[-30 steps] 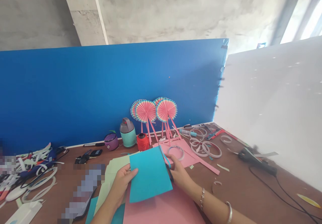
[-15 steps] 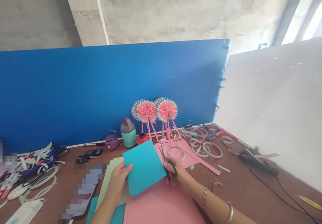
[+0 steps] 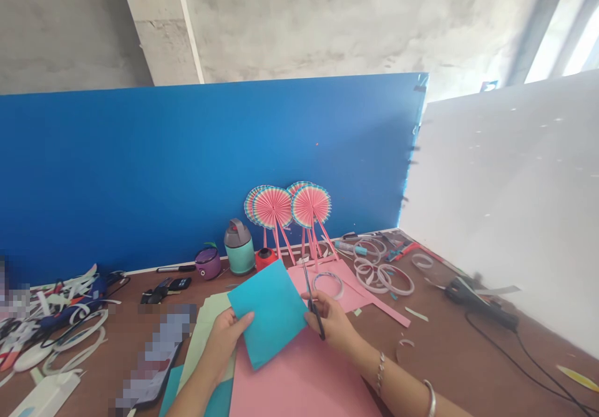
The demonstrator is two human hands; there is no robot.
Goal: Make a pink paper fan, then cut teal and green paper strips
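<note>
The left hand [image 3: 224, 341], grip pinched on the turquoise paper sheet [image 3: 269, 311], holds it just above the large pink paper sheet [image 3: 304, 382] on the brown worktop [image 3: 449, 354]. The right hand [image 3: 333, 324], grip clasping black-handled steel scissors [image 3: 312, 299]. The turquoise sheet has turned corner-up, and the blades now stand upright at its right corner.

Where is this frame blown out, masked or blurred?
Head view: the window at top right is blown out; pixelated patches mask spots on the left of the table; the teal paper and scissors are sharp, with no motion blur.
</note>
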